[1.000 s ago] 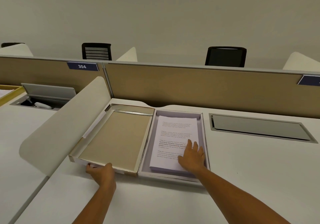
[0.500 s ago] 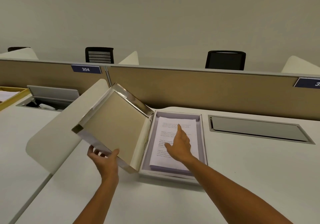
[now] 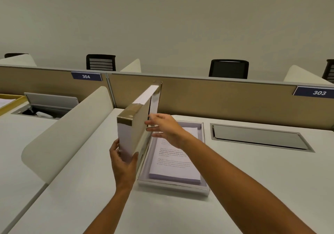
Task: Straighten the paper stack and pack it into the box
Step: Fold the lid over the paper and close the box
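A white paper stack (image 3: 173,168) with printed text lies squared inside the shallow lavender-lined box (image 3: 171,186) on the desk. The box lid (image 3: 133,130), white outside with shiny gold edges, stands almost upright on its hinge side at the box's left wall. My left hand (image 3: 122,161) grips the lid's near lower corner. Fingers spread, my right hand (image 3: 164,127) hovers over the papers and touches the lid's inner face.
A curved cream divider (image 3: 66,132) rises just left of the lid. A tan partition (image 3: 216,98) with number plates closes the back of the desk. A metal cable hatch (image 3: 260,138) lies flush to the right of the box; another stands open at far left (image 3: 47,105).
The lid has swung up from lying flat open on the left to nearly vertical, lifted by my left hand. My right hand left the paper stack and rose to the lid.
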